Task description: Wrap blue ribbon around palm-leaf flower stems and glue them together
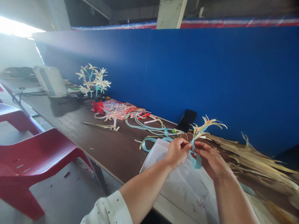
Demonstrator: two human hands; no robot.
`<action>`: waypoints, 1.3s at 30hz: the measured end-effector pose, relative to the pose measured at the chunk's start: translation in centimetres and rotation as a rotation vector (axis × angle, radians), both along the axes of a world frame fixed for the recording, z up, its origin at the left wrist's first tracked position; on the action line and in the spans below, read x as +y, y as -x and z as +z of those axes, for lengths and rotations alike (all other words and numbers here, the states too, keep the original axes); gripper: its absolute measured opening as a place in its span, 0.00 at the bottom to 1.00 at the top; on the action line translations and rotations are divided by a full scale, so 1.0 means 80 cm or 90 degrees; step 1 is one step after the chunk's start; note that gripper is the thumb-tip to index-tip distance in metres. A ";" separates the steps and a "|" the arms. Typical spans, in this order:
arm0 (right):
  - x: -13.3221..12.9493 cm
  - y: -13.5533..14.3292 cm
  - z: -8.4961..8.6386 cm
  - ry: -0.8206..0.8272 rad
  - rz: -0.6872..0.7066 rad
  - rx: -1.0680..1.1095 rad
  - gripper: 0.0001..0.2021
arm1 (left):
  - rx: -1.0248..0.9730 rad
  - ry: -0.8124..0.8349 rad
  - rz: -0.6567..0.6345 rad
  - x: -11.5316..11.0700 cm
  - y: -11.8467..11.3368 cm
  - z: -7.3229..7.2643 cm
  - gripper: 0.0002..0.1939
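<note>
Both of my hands meet over the white papers at the lower middle right. A handmade flower with pale, dried-leaf petals stands up between them, tilted to the right. Its stem is wrapped in light blue ribbon, which hangs in a loop below my fingers. My left hand is closed, thumb and forefinger pinching the ribbon beside the stem; the exact contact is partly hidden. From the other side, my right hand is closed with its fingertips on the flower's stem.
White papers lie under my hands. Dried leaf strips spread to the right, and a black phone leans against the blue partition. Further left are blue cords, a red pot of finished flowers, a kettle and red chairs.
</note>
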State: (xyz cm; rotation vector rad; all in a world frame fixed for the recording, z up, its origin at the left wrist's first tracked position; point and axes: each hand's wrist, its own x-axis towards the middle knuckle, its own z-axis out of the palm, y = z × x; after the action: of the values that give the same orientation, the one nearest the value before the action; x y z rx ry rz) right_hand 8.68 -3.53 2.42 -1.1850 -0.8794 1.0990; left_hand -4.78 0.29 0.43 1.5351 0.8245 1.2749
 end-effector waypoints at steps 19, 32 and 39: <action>0.000 -0.003 0.001 0.080 0.063 0.189 0.15 | 0.000 -0.026 -0.035 -0.005 -0.002 0.000 0.11; -0.004 -0.007 0.002 0.041 0.090 0.119 0.11 | -0.002 -0.027 -0.042 -0.002 -0.003 -0.002 0.11; -0.004 0.007 0.009 0.010 -0.143 -0.268 0.17 | 0.007 -0.022 -0.016 -0.001 -0.004 0.000 0.07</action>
State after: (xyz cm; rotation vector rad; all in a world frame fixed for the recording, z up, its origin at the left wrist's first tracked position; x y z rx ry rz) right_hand 8.15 -3.85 3.13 -1.5183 -1.0267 0.6855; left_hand -4.46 0.18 0.40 1.5774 0.7913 1.2690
